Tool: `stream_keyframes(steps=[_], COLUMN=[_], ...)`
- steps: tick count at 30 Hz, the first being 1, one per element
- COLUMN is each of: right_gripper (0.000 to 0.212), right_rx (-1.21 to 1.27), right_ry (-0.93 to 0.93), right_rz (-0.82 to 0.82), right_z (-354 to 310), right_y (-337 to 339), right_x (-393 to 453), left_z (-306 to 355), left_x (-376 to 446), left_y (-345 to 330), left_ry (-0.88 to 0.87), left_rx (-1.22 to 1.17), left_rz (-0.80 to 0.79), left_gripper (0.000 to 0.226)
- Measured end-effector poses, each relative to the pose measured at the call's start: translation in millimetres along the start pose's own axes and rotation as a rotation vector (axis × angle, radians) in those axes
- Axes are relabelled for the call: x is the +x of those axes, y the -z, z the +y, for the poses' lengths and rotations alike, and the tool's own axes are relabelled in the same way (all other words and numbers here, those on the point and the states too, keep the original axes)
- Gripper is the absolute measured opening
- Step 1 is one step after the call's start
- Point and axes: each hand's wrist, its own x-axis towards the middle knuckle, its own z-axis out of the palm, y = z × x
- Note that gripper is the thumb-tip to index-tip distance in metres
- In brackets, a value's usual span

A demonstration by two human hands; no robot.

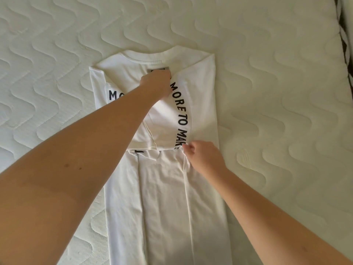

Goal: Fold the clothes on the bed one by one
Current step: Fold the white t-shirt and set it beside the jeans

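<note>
flatly, white t-shirt [164, 197] on bed [277, 92], left hand [158, 83] gripping collar, right hand [202, 157] pinching sleeve

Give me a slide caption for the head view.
Left hand and right hand grip a folded-in sleeve of a white printed T-shirt on a quilted mattress.

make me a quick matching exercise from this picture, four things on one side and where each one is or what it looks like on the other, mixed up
Things:
1. left hand
2. right hand
3. neck label
4. mattress

Descriptions:
A. quilted with wavy stitching, under the white t-shirt
B. pinches a folded edge near the end of the black lettering
C. small and grey, just below the collar
D. grips the fabric up by the neck label

Pairs: 1-D, 2-B, 3-C, 4-A
</note>
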Motion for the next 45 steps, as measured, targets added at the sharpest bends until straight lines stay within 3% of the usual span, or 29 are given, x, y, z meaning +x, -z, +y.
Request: stream_keyframes(steps=[4,7,11,15,17,22,27,34,39,45], right_gripper=[0.023,0.035,0.06,0.07,0.066,0.041,0.046,0.024,0.026,0.024], right_rx=[0.147,0.106,0.019,0.173,0.25,0.156,0.227,0.416,0.491,0.476], right_ry=[0.115,0.172,0.12,0.041,-0.013,-0.099,-0.094,-0.064,-0.083,-0.1], right_rz=[0.257,0.406,0.38,0.405,0.43,0.515,0.545,0.553,0.582,0.559], right_z=[2,6,11,5,1,4,-7,13,14,14], right_y=[26,43,65,81,92,108,115,122,115,120], right_x=[24,49,87,120,139,172,200,216,220,220], left_z=[15,25,22,19,18,17,12,12,20,30], left_x=[7,12,17,23,27,33,37,42,38,29], left_y=[1,-3,-14,-18,-18,-17,-16,-15,-20,-15], left_ry=[-0.052,-0.021,0.037,0.044,0.049,0.06,0.068,0.092,0.133,0.168], left_rx=[-0.161,-0.313,-0.397,-0.449,-0.463,-0.508,-0.642,-0.69,-0.664,-0.555], left_rz=[0.048,0.113,0.125,0.125,0.123,0.08,0.064,0.03,0.041,0.077], left_gripper=[0.049,0.038,0.034,0.035,0.033,0.02,0.018,0.023,0.011,0.016])
